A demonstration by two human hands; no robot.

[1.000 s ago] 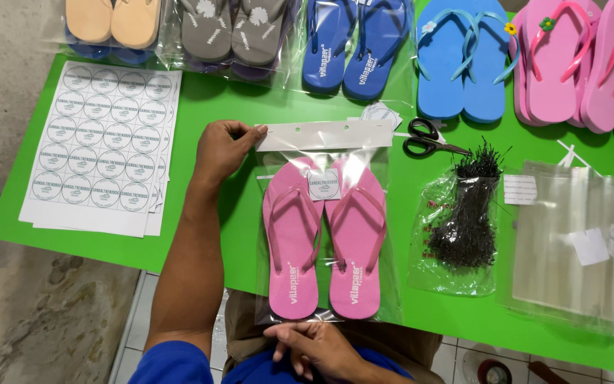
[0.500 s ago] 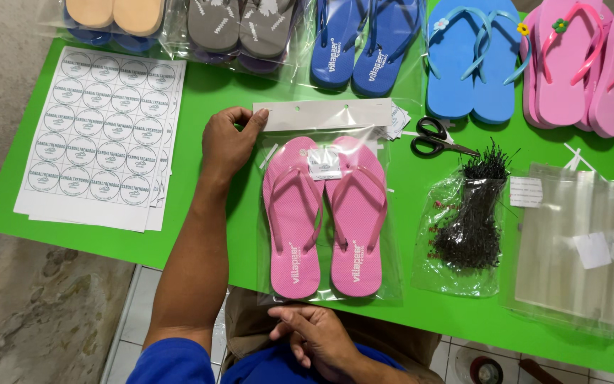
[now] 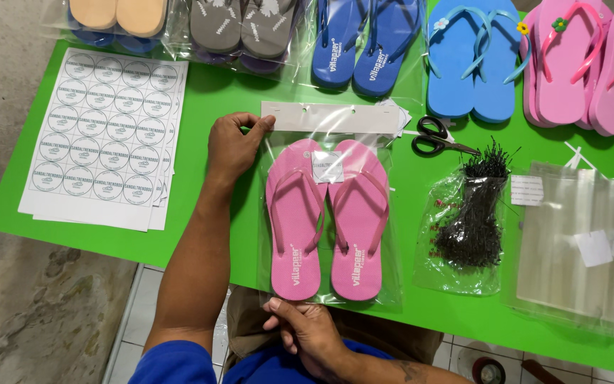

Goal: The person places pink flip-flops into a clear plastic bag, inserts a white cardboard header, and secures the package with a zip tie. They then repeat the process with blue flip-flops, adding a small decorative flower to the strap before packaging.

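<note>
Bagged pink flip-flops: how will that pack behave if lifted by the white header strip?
Probably light: the pink flip-flops look like thin foam. The clear bag is glossy and wrinkled, so likely slippery and floppy, sagging below the white header strip. The left hand pinches one end only, so the pack would likely tilt.

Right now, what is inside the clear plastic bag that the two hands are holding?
The clear plastic bag holds a pair of pink rubber flip-flops, side by side, with a small white tag over the straps. Their undersides are hidden.
</note>
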